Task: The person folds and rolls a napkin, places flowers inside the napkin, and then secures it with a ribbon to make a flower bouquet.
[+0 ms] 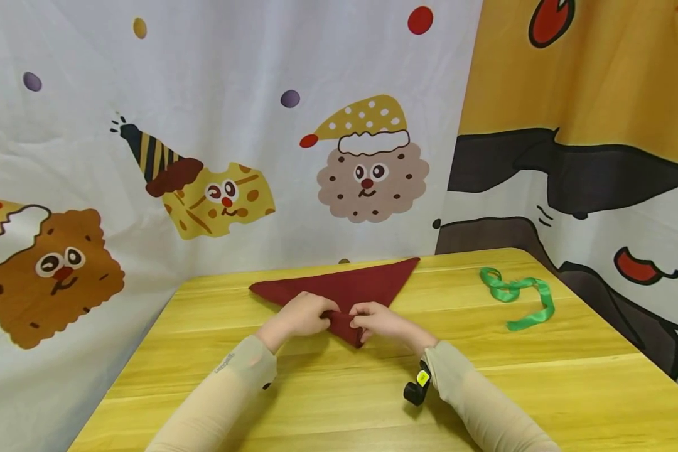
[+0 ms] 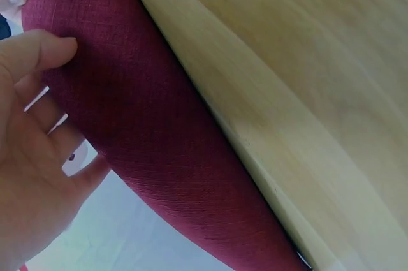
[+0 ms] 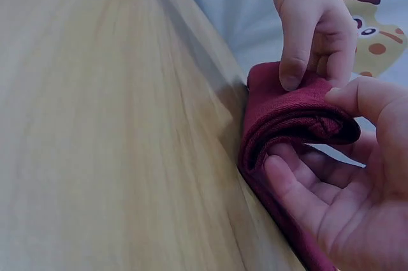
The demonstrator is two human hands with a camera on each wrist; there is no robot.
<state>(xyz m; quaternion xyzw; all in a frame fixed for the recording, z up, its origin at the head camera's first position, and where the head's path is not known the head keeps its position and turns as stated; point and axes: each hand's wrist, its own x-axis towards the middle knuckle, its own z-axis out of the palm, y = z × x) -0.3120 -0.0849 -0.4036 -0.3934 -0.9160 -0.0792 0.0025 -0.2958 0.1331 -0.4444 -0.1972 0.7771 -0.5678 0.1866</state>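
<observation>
A dark red cloth (image 1: 367, 282) lies on the table as a triangle, its long edge at the back and its two far corners spread left and right. At the front, my left hand (image 1: 302, 315) grips the folded part with the thumb over it and the fingers behind. My right hand (image 1: 387, 323) pinches the same fold from the right, beside the left. In the right wrist view the rolled end (image 3: 299, 115) of the cloth shows several layers wound together, with the right thumb and fingers around it. The left wrist view shows my left thumb (image 2: 57, 51) lying on the smooth cloth.
A loosely curled green ribbon (image 1: 531, 320) lies on the right of the wooden table (image 1: 316, 408). Behind the table's back edge hangs a white printed curtain (image 1: 231, 75), which continues along the right side. A small black device (image 1: 415, 392) sits at my right cuff.
</observation>
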